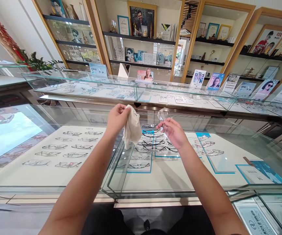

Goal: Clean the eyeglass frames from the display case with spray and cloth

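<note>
My left hand [118,117] pinches the top of a pale cream cleaning cloth [132,127], which hangs down in loose folds. In my right hand [174,132] is a pair of thin-rimmed eyeglasses [163,113], gripped between thumb and fingers. One round lens points up and away from me; the other is partly behind my fingers. Cloth and eyeglasses are apart, both held above the glass display case. Beneath them, several dark-framed glasses [153,143] lie in rows inside the case.
A second glass case [67,143] with rows of spectacles stands at left. Beyond it runs a long glass counter [136,93] topped with upright cards [215,81]. Wooden shelves [141,37] with framed pictures line the back wall. The near case edge [150,205] lies close to my body.
</note>
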The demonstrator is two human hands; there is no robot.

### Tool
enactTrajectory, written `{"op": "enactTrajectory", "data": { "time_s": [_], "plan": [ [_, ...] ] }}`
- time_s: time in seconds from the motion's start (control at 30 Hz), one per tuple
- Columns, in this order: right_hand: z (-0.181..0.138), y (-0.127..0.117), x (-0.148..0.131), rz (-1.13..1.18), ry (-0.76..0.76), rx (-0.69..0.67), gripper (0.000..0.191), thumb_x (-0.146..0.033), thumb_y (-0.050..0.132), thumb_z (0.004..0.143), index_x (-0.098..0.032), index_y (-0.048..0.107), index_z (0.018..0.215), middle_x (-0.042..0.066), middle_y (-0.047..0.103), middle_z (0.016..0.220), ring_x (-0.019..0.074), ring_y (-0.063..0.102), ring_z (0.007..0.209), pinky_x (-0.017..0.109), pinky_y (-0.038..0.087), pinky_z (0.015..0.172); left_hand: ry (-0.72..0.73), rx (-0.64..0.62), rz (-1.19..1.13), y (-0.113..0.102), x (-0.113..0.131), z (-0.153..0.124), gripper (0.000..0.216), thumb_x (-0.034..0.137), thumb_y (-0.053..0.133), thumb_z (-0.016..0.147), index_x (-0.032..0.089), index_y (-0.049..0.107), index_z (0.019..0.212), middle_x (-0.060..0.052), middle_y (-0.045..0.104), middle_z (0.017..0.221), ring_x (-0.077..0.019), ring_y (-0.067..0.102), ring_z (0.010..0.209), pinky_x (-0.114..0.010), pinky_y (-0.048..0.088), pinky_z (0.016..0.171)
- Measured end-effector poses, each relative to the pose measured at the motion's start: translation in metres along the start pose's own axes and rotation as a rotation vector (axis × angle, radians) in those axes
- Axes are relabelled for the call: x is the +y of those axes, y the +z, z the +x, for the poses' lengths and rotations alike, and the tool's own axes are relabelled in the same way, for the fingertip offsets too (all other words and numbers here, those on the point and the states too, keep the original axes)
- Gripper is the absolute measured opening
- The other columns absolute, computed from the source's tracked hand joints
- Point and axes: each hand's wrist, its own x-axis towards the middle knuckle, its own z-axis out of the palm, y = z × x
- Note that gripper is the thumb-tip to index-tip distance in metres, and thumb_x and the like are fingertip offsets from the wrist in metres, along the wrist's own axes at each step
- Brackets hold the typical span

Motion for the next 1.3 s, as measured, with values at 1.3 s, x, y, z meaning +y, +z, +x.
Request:
{"op": "enactTrajectory", "data": {
  "time_s": [1.3],
  "plan": [
    [0.051, 0.027, -0.028, -0.221, -0.126, -0.154, 0.025, -0.043, 0.081, 0.084, -0.025, 0.064, 0.078, -0.001, 0.075, 0.078, 0.0191, 0.069, 0.081, 0.034, 0.05, 0.083, -0.057, -0.489, -0.482, 0.069, 0.062, -0.015, 0.052, 0.063, 0.092, 0.076, 0.017, 0.069, 0.084, 0.001, 0.064, 0.065, -0.0117, 0.056, 0.062, -0.026, 0.045, 0.066]
  ]
}}
